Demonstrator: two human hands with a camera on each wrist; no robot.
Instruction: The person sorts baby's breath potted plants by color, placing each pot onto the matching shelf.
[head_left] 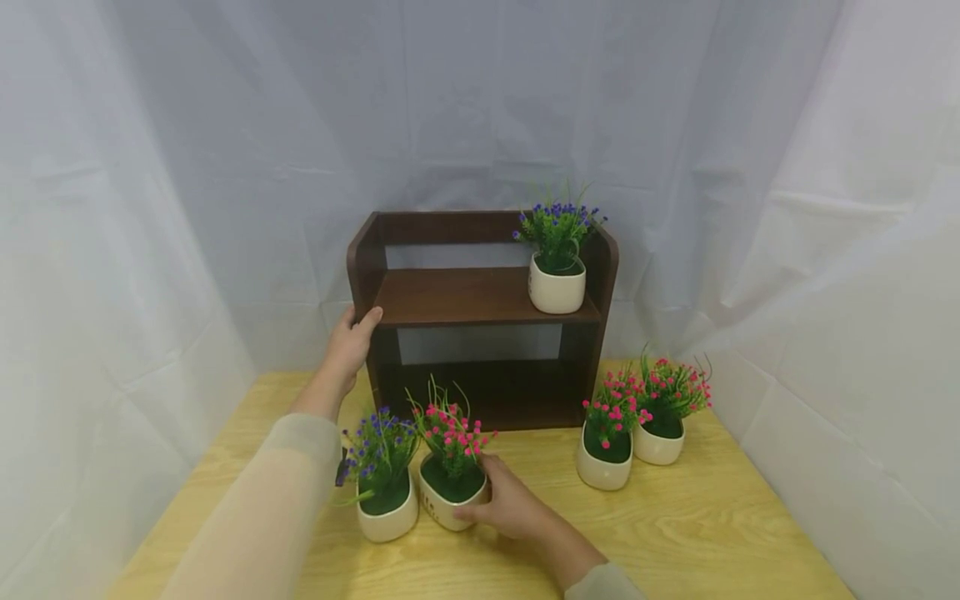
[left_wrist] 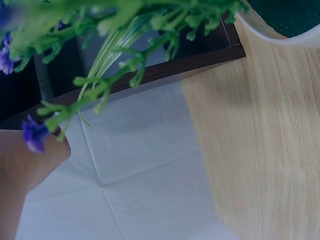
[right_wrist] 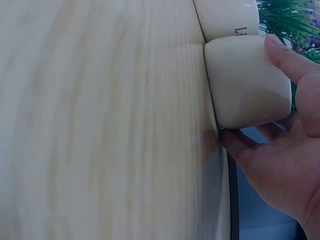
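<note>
My left hand (head_left: 348, 348) holds the left side of a dark brown two-tier wooden shelf (head_left: 457, 297), its thumb over the front edge by the upper board. In the left wrist view, purple blossoms and green stems cover part of that shelf. On the table before it, my right hand (head_left: 516, 502) grips a white flowerpot (right_wrist: 245, 82) of pink artificial flowers (head_left: 457, 435), thumb on one side and fingers on the other. Close on its left stands another white pot (head_left: 388, 525) with purple flowers. A third pot (head_left: 557, 293), also with purple flowers, sits at the right end of the upper board.
Two more white pots with pink flowers, a nearer one (head_left: 603, 473) and a farther one (head_left: 660, 450), stand side by side right of the shelf. Under everything is a light wooden table (head_left: 675, 542). White sheeting (head_left: 465, 100) hangs behind and along both sides.
</note>
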